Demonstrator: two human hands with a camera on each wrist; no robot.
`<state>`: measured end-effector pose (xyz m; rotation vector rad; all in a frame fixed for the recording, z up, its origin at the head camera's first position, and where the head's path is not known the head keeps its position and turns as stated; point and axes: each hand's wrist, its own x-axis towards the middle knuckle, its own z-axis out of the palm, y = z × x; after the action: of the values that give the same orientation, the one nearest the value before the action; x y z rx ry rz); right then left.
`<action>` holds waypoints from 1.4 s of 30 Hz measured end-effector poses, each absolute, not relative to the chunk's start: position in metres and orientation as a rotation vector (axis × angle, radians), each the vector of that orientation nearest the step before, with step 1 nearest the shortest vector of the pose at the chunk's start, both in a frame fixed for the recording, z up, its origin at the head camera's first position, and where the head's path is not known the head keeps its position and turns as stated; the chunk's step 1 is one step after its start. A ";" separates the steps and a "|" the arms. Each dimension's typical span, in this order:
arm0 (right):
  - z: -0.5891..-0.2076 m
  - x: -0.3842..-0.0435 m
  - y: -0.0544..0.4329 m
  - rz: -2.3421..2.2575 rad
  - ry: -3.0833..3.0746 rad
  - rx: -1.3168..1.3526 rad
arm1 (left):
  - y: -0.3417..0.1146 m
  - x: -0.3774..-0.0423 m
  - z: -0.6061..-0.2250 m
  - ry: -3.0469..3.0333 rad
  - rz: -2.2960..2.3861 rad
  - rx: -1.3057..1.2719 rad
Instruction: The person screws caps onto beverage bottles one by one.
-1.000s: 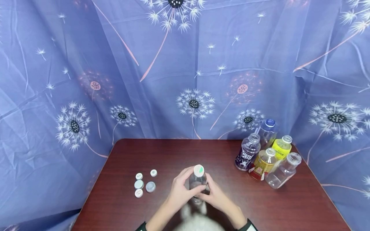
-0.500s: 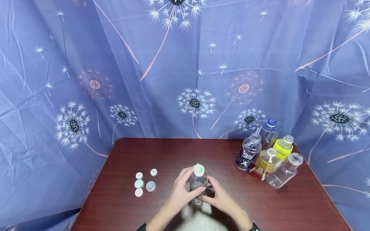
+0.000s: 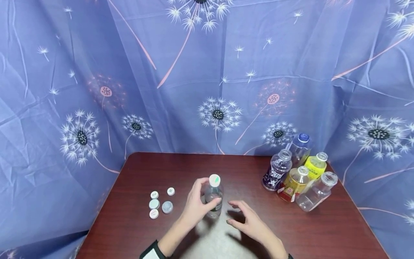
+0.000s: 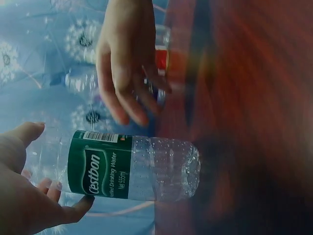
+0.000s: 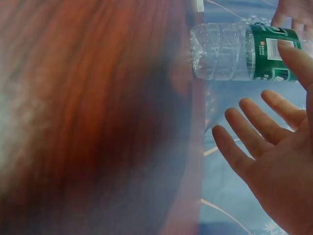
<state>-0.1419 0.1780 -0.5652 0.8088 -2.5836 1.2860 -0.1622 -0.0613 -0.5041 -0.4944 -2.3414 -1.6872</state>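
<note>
Your left hand (image 3: 198,202) has the clear Cestbon water bottle (image 3: 213,196) around its upper part, thumb on the near side and fingers bent round the other. The bottle stands roughly upright over the middle of the table (image 3: 245,172), toward your side; you cannot tell from these views whether its base touches the wood. A white cap (image 3: 214,180) with a green mark sits on its neck, and the left wrist view shows its green label (image 4: 100,165) with a barcode.

Your right hand (image 3: 250,221) is just to the right of the bottle, apart from it and gripping nothing, its thumb and fingers spread and loosely bent, palm toward the bottle.

To your left lie five loose caps: two small white ones at the back (image 3: 154,194) (image 3: 170,191), a pale one (image 3: 154,204) beside a translucent grey one (image 3: 167,207), and a white one (image 3: 153,213) nearest you. At the table's right, five bottles cluster: a purple-labelled bottle (image 3: 275,176), a blue-necked bottle (image 3: 299,151), a yellow-labelled bottle (image 3: 314,167), an amber-coloured bottle (image 3: 292,183) and a clear bottle (image 3: 313,194). A blue dandelion-print cloth (image 3: 181,122) hangs behind the table.
</note>
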 end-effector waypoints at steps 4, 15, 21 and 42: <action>-0.564 -0.138 0.178 1.255 -2.593 0.752 | -0.075 -0.177 -0.502 -2.347 -1.658 -0.453; -0.563 -0.134 0.179 1.225 -2.539 0.729 | -0.118 -0.220 -0.494 -2.399 -1.421 -0.346; -0.561 -0.132 0.181 1.214 -2.524 0.739 | -0.134 -0.243 -0.495 -2.415 -1.390 -0.300; -0.558 -0.130 0.183 1.268 -2.494 0.788 | -0.196 -0.304 -0.489 -2.441 -1.238 -0.125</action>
<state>-0.1303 0.1835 -0.5575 0.7876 -2.4939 1.2679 -0.3040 -0.1957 -0.4893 -0.1248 -2.4412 -1.2384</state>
